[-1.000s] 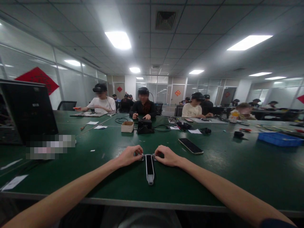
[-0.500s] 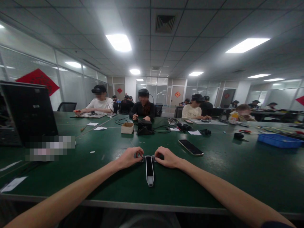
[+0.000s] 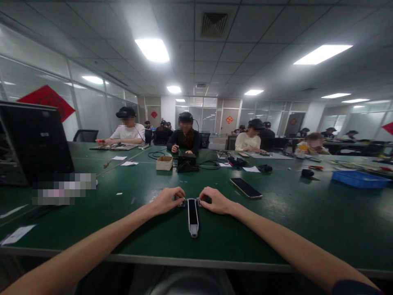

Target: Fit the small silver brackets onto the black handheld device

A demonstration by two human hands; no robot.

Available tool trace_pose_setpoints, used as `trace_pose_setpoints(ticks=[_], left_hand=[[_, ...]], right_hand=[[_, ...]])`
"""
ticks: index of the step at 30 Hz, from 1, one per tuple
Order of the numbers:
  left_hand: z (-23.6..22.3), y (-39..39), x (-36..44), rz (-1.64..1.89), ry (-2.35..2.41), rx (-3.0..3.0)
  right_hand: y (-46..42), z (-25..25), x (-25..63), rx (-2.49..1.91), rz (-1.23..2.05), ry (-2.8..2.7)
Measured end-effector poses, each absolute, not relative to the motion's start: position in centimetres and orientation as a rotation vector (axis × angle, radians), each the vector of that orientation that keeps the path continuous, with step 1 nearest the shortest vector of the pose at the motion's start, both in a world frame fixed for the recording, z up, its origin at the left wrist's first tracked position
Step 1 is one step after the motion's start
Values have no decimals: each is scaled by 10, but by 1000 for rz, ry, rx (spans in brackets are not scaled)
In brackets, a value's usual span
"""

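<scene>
The slim grey-framed device point(image 3: 193, 216), dark along its upper face, is laid on the table top at the near middle, its narrow end pointed to six o'clock and its far end set between two hands. With the device taken as the clock's centre, the green table point(image 3: 147, 241) is spread all around it. A co-worker in white point(image 3: 130, 132) is seated at eleven o'clock, and a black panel point(image 3: 38, 143) is stood at ten. A blue tray point(image 3: 359, 180) is placed well apart at two o'clock. The left hand point(image 3: 166, 201) is rested at ten o'clock, thumb and fingertips pinched together on the left fitting point(image 3: 181, 203); the right hand point(image 3: 217, 200) is rested at two, its fingertips likewise closed on the right fitting point(image 3: 198, 203). Both fittings are partly hidden by the fingers. A dark phone point(image 3: 245, 187) is left near the right hand, also toward two. A small open box point(image 3: 164, 164) is set at eleven, and a white scrap point(image 3: 119, 194) at ten.
</scene>
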State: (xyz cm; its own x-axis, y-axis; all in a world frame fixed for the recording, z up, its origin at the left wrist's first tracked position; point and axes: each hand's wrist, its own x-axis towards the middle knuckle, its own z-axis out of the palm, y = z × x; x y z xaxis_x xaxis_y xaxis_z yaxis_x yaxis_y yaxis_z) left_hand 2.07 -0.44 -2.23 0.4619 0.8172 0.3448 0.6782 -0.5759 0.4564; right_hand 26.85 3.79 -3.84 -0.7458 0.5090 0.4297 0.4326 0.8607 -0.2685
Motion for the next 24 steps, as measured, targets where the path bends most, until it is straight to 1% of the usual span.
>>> trace_pose_setpoints(ticks=[14,24], left_hand=[[-16,-7,21,657,1415,2501],[-14,-7,20,661,1428,2528]], right_hand=[[34,-33,269,-699,216,-2548],[37,-36,268,-681,186,-2533]])
